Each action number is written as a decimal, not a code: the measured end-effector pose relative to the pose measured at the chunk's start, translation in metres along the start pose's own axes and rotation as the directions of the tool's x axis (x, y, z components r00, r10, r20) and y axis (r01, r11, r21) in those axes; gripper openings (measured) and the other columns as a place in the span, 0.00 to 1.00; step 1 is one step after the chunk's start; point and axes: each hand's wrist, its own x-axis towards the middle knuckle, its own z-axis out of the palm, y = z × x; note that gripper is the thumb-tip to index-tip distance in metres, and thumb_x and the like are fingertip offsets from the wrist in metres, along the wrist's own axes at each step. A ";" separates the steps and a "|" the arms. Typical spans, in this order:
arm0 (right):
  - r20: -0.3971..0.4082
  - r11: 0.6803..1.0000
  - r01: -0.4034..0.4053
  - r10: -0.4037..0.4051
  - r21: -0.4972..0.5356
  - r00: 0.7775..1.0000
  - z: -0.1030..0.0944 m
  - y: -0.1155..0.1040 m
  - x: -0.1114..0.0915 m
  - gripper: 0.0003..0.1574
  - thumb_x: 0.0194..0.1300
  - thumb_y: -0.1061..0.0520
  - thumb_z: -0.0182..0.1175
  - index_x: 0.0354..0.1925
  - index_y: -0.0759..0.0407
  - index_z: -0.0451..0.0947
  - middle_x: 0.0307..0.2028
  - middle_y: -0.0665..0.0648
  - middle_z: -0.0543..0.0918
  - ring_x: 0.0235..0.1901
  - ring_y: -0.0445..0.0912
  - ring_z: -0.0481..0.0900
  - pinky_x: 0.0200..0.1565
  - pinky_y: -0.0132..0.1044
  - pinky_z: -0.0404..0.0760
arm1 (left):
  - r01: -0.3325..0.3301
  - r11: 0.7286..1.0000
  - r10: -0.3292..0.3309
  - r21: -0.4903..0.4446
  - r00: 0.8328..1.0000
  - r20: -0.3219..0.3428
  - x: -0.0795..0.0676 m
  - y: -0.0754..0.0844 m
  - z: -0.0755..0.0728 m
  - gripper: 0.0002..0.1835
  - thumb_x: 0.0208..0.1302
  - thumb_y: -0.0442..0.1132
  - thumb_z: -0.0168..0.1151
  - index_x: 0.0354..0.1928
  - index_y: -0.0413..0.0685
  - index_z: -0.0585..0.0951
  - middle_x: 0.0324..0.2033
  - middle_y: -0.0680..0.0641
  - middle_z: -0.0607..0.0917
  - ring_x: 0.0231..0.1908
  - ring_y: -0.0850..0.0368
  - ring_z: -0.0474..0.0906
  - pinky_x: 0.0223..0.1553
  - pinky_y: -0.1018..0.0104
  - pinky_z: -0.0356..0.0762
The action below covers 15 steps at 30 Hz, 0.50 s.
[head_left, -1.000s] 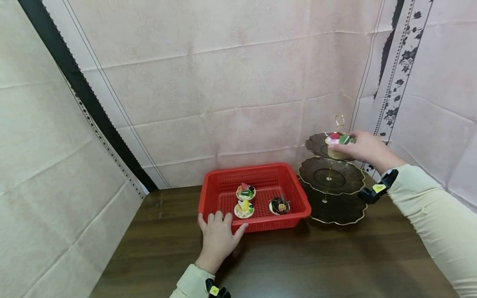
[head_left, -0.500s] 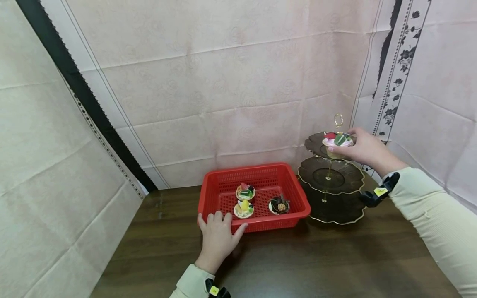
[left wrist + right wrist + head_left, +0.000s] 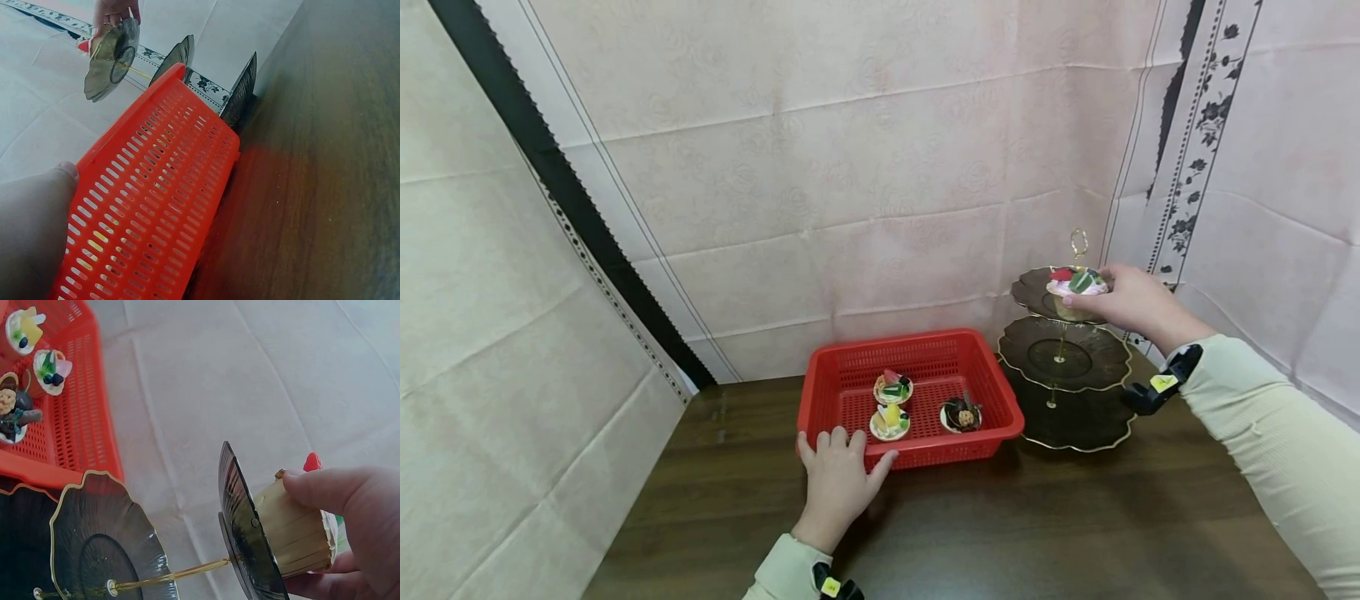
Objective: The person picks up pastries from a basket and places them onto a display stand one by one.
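My right hand (image 3: 1142, 307) pinches a cupcake (image 3: 1067, 307) with pink-white cream, a red fruit piece and green leaf topping. Its base is right at the top plate (image 3: 1032, 287) of a dark three-tier cake stand with gold edges. In the right wrist view the thumb lies along one side of the cupcake (image 3: 290, 531), with fingers on the other. At the near left of a red basket (image 3: 973, 450), my left hand (image 3: 838, 483) rests on the rim with fingers spread. Inside are a fruit cupcake (image 3: 893, 388), a yellow-topped cupcake (image 3: 891, 422) and a chocolate-topped cupcake (image 3: 961, 415).
The middle plate (image 3: 1037, 350) and bottom plate (image 3: 1075, 429) of the stand sit just right of the basket. A gold ring handle (image 3: 1078, 242) rises above the top tier. Pale cloth (image 3: 887, 167) hangs behind and beside the brown wooden table (image 3: 722, 500).
The cupcake in my right hand has tilted slightly upright and shifted a little left on the top plate. My left hand keeps its place on the basket rim.
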 end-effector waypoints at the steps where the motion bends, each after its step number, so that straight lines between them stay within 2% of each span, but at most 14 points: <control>1: 0.002 1.000 0.000 0.000 0.000 1.000 0.000 0.000 0.000 0.60 0.66 0.30 0.60 0.68 0.80 0.59 0.59 0.82 0.71 0.54 0.69 0.73 0.49 0.62 0.75 | 0.000 1.000 0.000 0.000 1.000 0.001 0.000 0.000 0.000 0.34 0.62 0.73 0.57 0.44 0.48 0.85 0.38 0.41 0.81 0.44 0.41 0.74 0.61 0.21 0.52; 7: 0.032 0.999 -0.015 0.014 0.035 0.999 -0.003 -0.001 0.000 0.59 0.67 0.32 0.59 0.67 0.81 0.59 0.59 0.83 0.70 0.53 0.69 0.72 0.49 0.62 0.74 | -0.004 1.000 0.004 0.003 1.000 0.003 0.000 0.000 0.000 0.34 0.62 0.73 0.57 0.43 0.48 0.85 0.38 0.41 0.81 0.44 0.41 0.74 0.60 0.21 0.52; 15: 0.053 0.992 -0.040 0.034 0.117 0.998 -0.003 0.007 0.002 0.60 0.67 0.29 0.58 0.66 0.80 0.61 0.59 0.81 0.71 0.54 0.67 0.71 0.52 0.61 0.73 | -0.005 1.000 0.005 0.012 1.000 0.000 0.001 -0.001 0.001 0.34 0.62 0.73 0.56 0.43 0.48 0.85 0.38 0.41 0.81 0.44 0.41 0.74 0.60 0.21 0.52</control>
